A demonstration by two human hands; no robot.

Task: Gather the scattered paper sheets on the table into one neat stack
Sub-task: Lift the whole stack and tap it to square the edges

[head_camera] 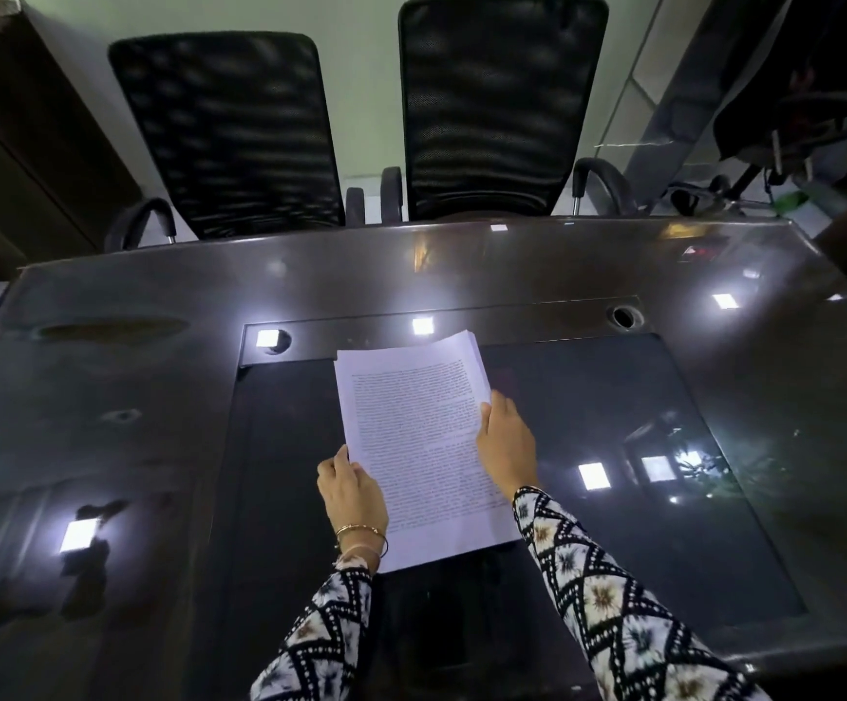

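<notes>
A stack of white printed paper sheets [418,442] lies in the middle of the dark glossy table [158,397], turned slightly clockwise, with a few sheet edges fanned out at its far right corner. My left hand [350,490] rests against the stack's left edge near the near corner, fingers on the paper's border. My right hand [507,442] lies along the stack's right edge, fingers fairly straight and pressing the side. Both sleeves are patterned black and white.
Two black mesh office chairs [239,134] [497,103] stand behind the table's far edge. Two round cable holes [274,341] [624,317] sit beyond the stack. Ceiling lights reflect in the tabletop. Dark clutter hangs at the upper right.
</notes>
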